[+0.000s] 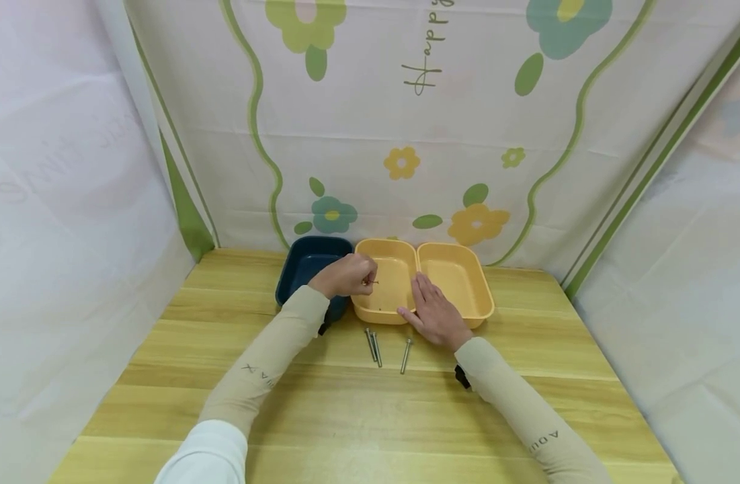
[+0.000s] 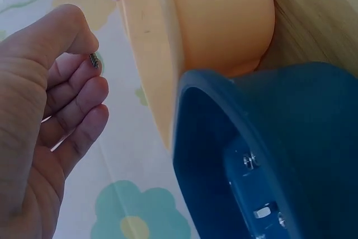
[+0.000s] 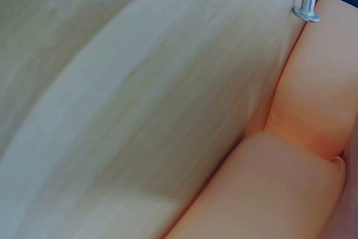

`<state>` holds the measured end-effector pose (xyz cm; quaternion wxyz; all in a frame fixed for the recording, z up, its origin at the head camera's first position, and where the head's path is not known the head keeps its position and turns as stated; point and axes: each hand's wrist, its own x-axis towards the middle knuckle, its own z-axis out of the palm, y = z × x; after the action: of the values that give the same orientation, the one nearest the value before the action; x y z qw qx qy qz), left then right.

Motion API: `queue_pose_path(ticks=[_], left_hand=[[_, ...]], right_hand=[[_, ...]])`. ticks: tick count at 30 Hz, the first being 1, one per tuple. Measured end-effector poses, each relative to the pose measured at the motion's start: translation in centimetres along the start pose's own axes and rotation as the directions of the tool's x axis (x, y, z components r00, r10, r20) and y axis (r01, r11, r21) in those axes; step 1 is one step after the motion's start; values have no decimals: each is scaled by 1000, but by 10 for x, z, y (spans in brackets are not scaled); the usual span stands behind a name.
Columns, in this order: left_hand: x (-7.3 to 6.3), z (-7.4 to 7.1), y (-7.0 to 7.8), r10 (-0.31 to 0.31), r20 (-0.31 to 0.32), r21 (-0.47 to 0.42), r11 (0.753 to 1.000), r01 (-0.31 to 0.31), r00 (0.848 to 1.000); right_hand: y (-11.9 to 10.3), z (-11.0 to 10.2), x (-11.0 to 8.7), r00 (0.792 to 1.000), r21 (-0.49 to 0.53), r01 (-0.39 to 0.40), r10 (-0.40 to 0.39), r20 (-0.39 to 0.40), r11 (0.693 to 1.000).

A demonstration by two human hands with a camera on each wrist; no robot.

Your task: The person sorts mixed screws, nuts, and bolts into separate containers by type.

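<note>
In the head view my left hand (image 1: 348,274) is over the left side of the middle yellow bin (image 1: 384,317). Between its thumb and forefinger it pinches a small dark screw (image 2: 94,60), whose threaded end pokes out in the left wrist view. My right hand (image 1: 437,314) lies with fingers extended across the meeting rims of the middle bin and the right yellow bin (image 1: 486,296). A dark blue bin (image 1: 283,279) stands under the left wrist, with several shiny metal pieces (image 2: 262,212) inside it.
Two long bolts (image 1: 376,349) lie side by side on the wooden table (image 1: 357,417) before the middle bin. A third bolt (image 1: 406,356) lies to their right, near my right hand. Behind the bins hangs a flowered cloth (image 1: 345,134).
</note>
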<state>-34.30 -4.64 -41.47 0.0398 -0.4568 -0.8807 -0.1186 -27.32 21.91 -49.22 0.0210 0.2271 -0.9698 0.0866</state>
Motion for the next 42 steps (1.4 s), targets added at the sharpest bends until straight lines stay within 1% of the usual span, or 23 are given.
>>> queue_pose_path(ticks=[4,8,11,14,16,18,20,25,30,33,38,42], left_hand=[[3,4,-7,-55,17,-38,998,56,998],[4,5,-10,-115,31,-59,991,117,993],[3,5,-9,-155,17,-19,988,156,988],[0,3,-7,-209,-4,18,978,209,978],[-2,1,-5,-240,-21,24,970,241,971],[-5,-2,-3,-252,-30,14,968,252,967],[-8,-4,-2,-240,-41,13,971,240,970],[-18,-10,3,-184,-58,16,983,185,981],[-31,-13,11,-136,-52,51,989,139,989],[-36,-13,19,-93,-55,75,992,97,994],[-40,-17,36,-15,-74,109,994,23,997],[-45,-19,49,16,-49,132,991,-10,999]], right_hand=[[0,1,0,1000,-5,4,-4,-2,1000],[0,2,0,1000,-4,8,-8,-6,1000],[-1,2,1,1000,-9,6,-6,-3,1000],[-1,2,1,1000,-7,3,-3,4,1000],[-1,2,1,1000,-8,0,0,11,1000],[-1,2,1,1000,-1,3,-3,7,1000],[-1,2,1,1000,1,3,-3,6,1000],[-1,2,2,1000,-8,1,-1,5,1000],[-2,0,3,1000,8,18,-18,5,1000],[-1,-3,2,1000,45,19,-20,11,999],[2,-10,2,999,48,4,-6,32,999],[5,-18,1,999,40,20,-21,34,999]])
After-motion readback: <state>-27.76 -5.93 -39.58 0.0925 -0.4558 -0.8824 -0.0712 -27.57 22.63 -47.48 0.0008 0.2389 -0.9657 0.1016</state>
